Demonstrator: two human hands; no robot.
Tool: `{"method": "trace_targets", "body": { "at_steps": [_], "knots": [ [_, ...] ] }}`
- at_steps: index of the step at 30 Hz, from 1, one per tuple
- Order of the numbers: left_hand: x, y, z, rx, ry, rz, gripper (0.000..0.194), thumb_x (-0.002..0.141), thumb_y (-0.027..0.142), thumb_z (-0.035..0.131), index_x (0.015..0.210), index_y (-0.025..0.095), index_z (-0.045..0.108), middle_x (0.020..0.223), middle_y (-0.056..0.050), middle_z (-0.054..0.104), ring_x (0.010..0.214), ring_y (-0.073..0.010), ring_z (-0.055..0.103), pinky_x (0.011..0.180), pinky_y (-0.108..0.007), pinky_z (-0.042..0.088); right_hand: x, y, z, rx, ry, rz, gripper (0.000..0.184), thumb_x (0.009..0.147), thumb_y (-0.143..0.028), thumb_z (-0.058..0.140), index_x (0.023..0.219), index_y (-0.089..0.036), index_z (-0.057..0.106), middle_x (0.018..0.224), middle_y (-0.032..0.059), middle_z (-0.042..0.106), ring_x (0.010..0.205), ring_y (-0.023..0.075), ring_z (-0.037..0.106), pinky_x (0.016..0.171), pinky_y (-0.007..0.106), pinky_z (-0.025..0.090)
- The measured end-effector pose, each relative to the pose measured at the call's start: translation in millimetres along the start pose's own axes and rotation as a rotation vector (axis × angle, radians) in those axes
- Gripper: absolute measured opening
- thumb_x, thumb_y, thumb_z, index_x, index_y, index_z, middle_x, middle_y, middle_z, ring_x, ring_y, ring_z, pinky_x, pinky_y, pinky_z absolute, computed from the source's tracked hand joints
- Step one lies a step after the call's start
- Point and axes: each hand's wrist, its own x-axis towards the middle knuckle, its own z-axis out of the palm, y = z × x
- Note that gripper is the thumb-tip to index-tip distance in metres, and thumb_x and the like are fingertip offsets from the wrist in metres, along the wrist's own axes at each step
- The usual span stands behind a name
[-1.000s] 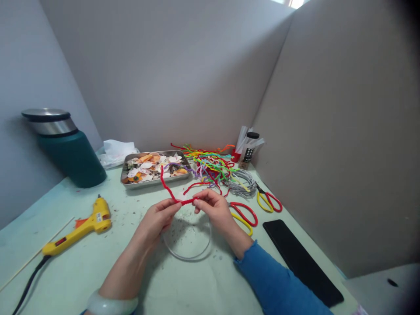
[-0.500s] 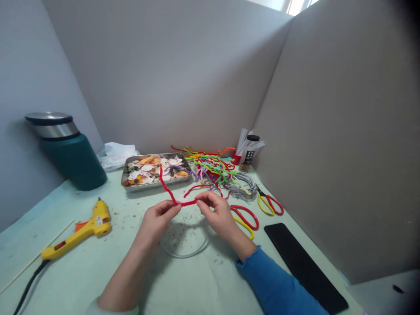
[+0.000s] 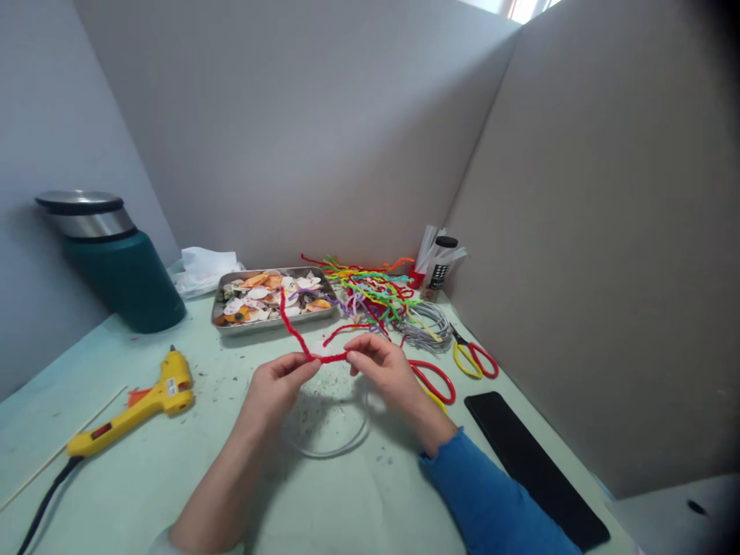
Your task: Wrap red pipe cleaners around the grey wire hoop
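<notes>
A red pipe cleaner (image 3: 296, 333) runs between my two hands, its free end sticking up to the left in front of the tray. Pinched around it, my left hand (image 3: 281, 383) is closed with thumb and forefinger at the bend. The fingers of my right hand (image 3: 375, 364) close on the pipe cleaner's other part, a short span away. A grey wire hoop (image 3: 327, 455) hangs below both hands, its upper part hidden by them and the red pipe cleaner. Whether the pipe cleaner is wound round the hoop I cannot tell.
Left are a yellow glue gun (image 3: 139, 412), a thin stick (image 3: 63, 447) and a teal bottle (image 3: 124, 277). Behind lie a metal tray (image 3: 231, 330) of shells, mixed pipe cleaners (image 3: 375, 289) and coiled wire (image 3: 428, 327). Scissors (image 3: 433, 378), more scissors (image 3: 482, 361) and a black slab (image 3: 532, 462) are right.
My right hand has shifted slightly right along the red pipe cleaner, showing a little more of it between the hands. My left hand keeps its pinch. The view has tilted slightly.
</notes>
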Motion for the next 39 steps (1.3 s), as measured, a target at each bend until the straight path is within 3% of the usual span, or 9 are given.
{"method": "trace_targets", "body": {
  "at_steps": [3, 7, 12, 23, 32, 39],
  "knots": [
    [-1, 3, -3.0, -0.05, -0.126, -0.097, 0.032, 0.06, 0.037, 0.074, 0.078, 0.012, 0.065, 0.045, 0.009, 0.031, 0.04, -0.0028, 0.017, 0.039, -0.02, 0.009, 0, -10, -8, 0.035, -0.158, 0.006, 0.009, 0.076, -0.024, 0.063, 0.081, -0.017, 0.059, 0.073, -0.0007, 0.056, 0.065, 0.0108, 0.052, 0.061, 0.024, 0.042],
    [-1, 3, -6.3, -0.082, -0.248, -0.138, 0.029, 0.061, 0.035, 0.074, 0.075, 0.012, 0.062, 0.045, 0.01, 0.025, 0.04, -0.003, 0.013, 0.04, -0.021, 0.005, -2, -15, -17, 0.1, -0.264, 0.022, 0.017, 0.07, -0.021, 0.07, 0.081, -0.017, 0.057, 0.077, -0.0014, 0.054, 0.07, 0.0102, 0.051, 0.065, 0.023, 0.04],
    [-1, 3, -7.9, -0.073, -0.313, -0.157, 0.027, 0.063, 0.035, 0.073, 0.071, 0.013, 0.06, 0.045, 0.01, 0.022, 0.042, -0.0035, 0.012, 0.041, -0.022, 0.005, -3, -18, -23, 0.136, -0.349, 0.129, 0.02, 0.069, -0.023, 0.072, 0.079, -0.016, 0.056, 0.072, -0.0021, 0.052, 0.066, 0.01, 0.05, 0.062, 0.023, 0.039],
    [-2, 4, -8.2, 0.012, -0.361, -0.148, 0.026, 0.063, 0.035, 0.072, 0.063, 0.014, 0.059, 0.046, 0.009, 0.024, 0.043, -0.0039, 0.013, 0.042, -0.023, 0.006, -5, -23, -27, 0.125, -0.462, 0.133, 0.019, 0.067, -0.021, 0.073, 0.074, -0.015, 0.056, 0.074, -0.001, 0.054, 0.068, 0.0102, 0.051, 0.064, 0.024, 0.041],
    [-2, 4, -6.8, -0.011, -0.37, -0.177, 0.027, 0.062, 0.035, 0.073, 0.064, 0.013, 0.058, 0.046, 0.009, 0.024, 0.042, -0.0029, 0.013, 0.041, -0.023, 0.005, -5, -21, -26, 0.152, -0.464, 0.119, 0.018, 0.068, -0.018, 0.072, 0.074, -0.015, 0.055, 0.074, -0.001, 0.055, 0.067, 0.0105, 0.052, 0.064, 0.024, 0.042],
    [1, -1, -9.1, -0.127, -0.304, -0.214, 0.028, 0.063, 0.033, 0.073, 0.075, 0.014, 0.058, 0.047, 0.01, 0.023, 0.04, -0.0027, 0.012, 0.039, -0.022, 0.004, -3, -11, -21, 0.046, -0.275, 0.011, 0.016, 0.071, -0.02, 0.069, 0.08, -0.017, 0.057, 0.077, -0.0008, 0.054, 0.07, 0.0113, 0.052, 0.064, 0.024, 0.042]
  ]
}}
